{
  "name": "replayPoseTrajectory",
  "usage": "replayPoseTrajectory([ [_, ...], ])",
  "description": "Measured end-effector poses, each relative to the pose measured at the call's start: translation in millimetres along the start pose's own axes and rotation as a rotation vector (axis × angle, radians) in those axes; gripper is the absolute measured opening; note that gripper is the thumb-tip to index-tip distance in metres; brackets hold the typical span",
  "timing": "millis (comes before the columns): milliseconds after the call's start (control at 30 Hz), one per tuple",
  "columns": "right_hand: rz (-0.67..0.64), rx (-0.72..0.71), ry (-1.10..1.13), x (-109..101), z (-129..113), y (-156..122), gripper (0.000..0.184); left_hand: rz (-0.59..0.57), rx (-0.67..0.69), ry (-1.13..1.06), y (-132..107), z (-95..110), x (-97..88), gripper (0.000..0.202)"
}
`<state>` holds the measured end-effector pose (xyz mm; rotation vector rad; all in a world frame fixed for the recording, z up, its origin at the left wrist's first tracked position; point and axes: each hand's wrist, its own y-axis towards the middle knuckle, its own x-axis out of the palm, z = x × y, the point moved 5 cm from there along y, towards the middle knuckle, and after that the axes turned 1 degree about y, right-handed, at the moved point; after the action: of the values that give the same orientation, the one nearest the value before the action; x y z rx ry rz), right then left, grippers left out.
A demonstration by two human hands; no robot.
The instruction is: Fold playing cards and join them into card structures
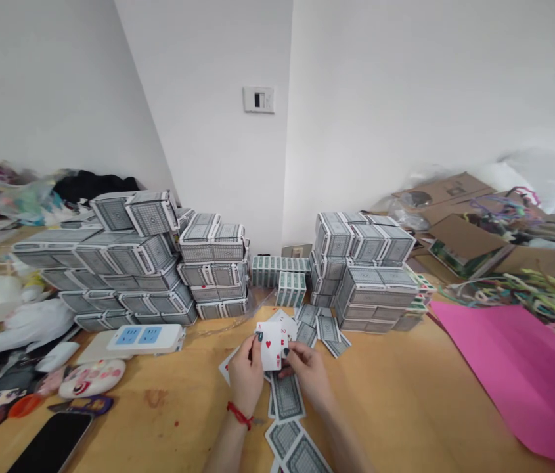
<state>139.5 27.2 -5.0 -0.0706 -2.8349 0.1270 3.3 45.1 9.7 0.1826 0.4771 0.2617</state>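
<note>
Over the wooden table, my left hand and my right hand together hold a small fan of playing cards, face up, with red hearts showing. Both hands have fingers closed on the cards' lower edges. A red string bracelet circles my left wrist. Beneath and in front of my hands lie several face-down cards with green patterned backs. More loose cards are scattered just beyond my hands.
Stacks of boxed card decks stand at the back left and back right. A white power strip, a phone, and small toys lie left. A pink sheet and cardboard boxes sit right.
</note>
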Motion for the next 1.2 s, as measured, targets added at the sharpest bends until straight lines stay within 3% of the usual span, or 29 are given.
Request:
replayPoseTrajectory([
  [167,-0.113,0.146,0.241,-0.2,1.7,-3.1,0.03,-0.041,-0.03,-0.064,3.1,0.3,-2.5,0.035],
  [433,-0.185,0.197,0.246,1.9,2.1,-3.4,0.029,-0.035,-0.017,-0.118,1.9,4.1,-2.7,0.036],
  [833,-0.012,0.088,0.118,0.8,0.9,0.5,0.023,-0.081,-0.042,-0.218,-1.6,6.9,0.4,0.033],
  [1200,0.084,0.036,0.023,-1.7,4.0,2.9,0.027,-0.068,0.014,-0.079,-3.2,8.2,0.1,0.033],
])
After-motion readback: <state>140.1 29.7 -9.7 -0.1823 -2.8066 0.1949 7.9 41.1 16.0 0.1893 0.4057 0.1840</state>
